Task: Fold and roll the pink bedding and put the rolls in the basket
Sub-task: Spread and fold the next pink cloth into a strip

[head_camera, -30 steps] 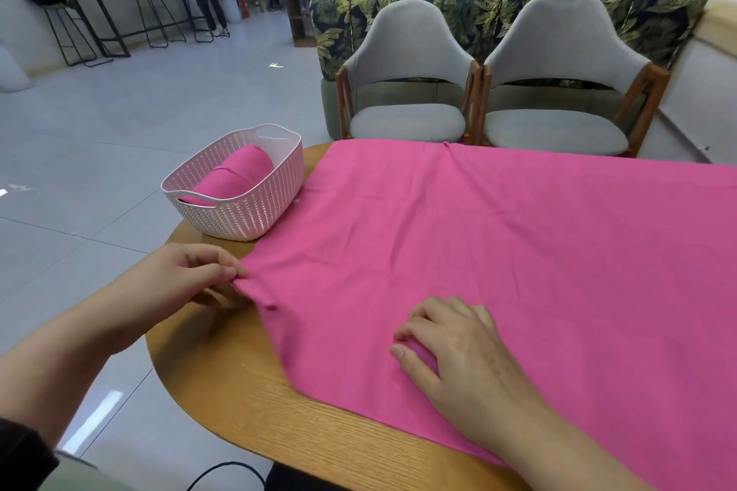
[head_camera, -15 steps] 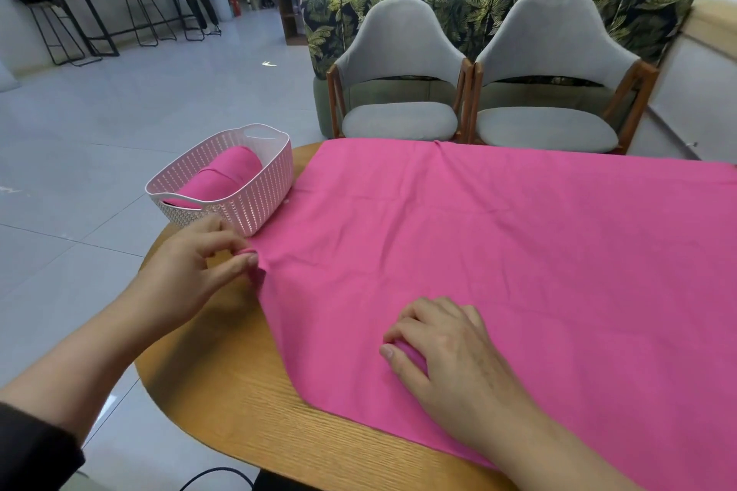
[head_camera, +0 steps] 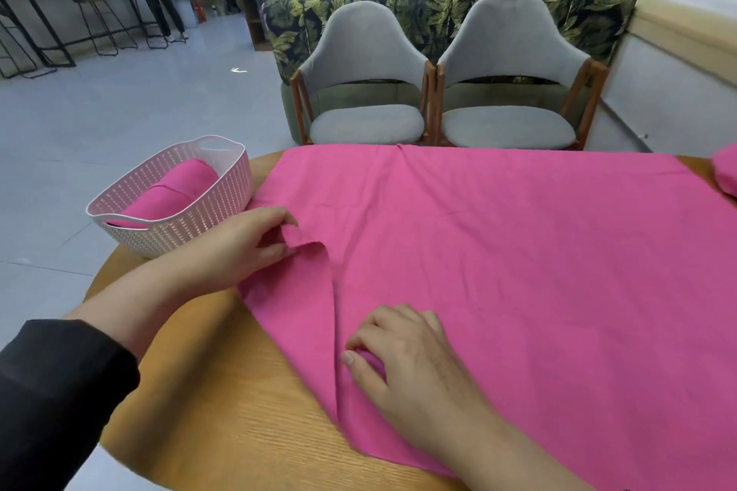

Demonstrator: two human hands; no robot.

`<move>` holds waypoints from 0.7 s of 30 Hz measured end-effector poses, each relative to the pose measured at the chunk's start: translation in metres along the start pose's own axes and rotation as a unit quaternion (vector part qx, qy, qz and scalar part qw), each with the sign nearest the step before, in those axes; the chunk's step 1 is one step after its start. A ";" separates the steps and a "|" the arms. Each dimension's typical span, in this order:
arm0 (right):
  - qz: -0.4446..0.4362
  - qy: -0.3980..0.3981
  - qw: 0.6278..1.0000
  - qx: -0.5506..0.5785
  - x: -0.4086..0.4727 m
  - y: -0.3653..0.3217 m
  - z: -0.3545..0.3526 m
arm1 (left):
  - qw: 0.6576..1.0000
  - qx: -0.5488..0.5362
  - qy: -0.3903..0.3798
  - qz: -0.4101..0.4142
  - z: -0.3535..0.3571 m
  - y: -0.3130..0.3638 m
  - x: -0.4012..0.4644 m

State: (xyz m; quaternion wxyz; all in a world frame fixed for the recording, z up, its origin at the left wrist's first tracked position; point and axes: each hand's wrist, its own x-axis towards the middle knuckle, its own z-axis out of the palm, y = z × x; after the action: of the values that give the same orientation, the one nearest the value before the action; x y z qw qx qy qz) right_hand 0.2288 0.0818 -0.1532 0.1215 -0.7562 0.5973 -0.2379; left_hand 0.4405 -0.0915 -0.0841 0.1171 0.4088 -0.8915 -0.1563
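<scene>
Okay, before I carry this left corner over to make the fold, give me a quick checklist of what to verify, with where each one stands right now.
1. Left hand has the corner: ok, thumb and fingers pinch the edge of the pink sheet, lifted into a small flap.
2. Right hand anchors the near edge: ok, it rests on the sheet with fingers curled on the fabric.
3. Sheet lies flat: mostly ok, only light creases.
4. Fold path free: ok, nothing lies on the sheet.
5. Basket has room: ok, one pink roll inside, space beside it.
6. Sheet's right side: cannot tell, it runs out of view.
</scene>
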 end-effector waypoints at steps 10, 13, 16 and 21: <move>0.002 0.015 0.999 0.028 0.001 0.002 0.001 | 0.996 -0.086 0.036 -0.014 0.009 0.009 0.008; 0.007 0.034 0.998 0.043 0.000 0.003 0.001 | 0.992 -0.093 0.078 0.028 0.020 0.031 0.025; 0.008 0.031 0.999 0.040 -0.001 0.003 -0.003 | 0.985 -0.117 0.099 0.081 0.038 0.066 0.054; 0.057 0.060 0.996 0.044 -0.013 0.034 -0.044 | 0.976 -0.117 0.071 0.168 0.086 0.125 0.092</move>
State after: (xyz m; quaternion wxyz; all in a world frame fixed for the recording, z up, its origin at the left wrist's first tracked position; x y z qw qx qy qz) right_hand 0.1755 0.0898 -0.1340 0.1323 -0.6991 0.6349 -0.3011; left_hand 0.2661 -0.0693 -0.1088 0.2515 0.2470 -0.9123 -0.2084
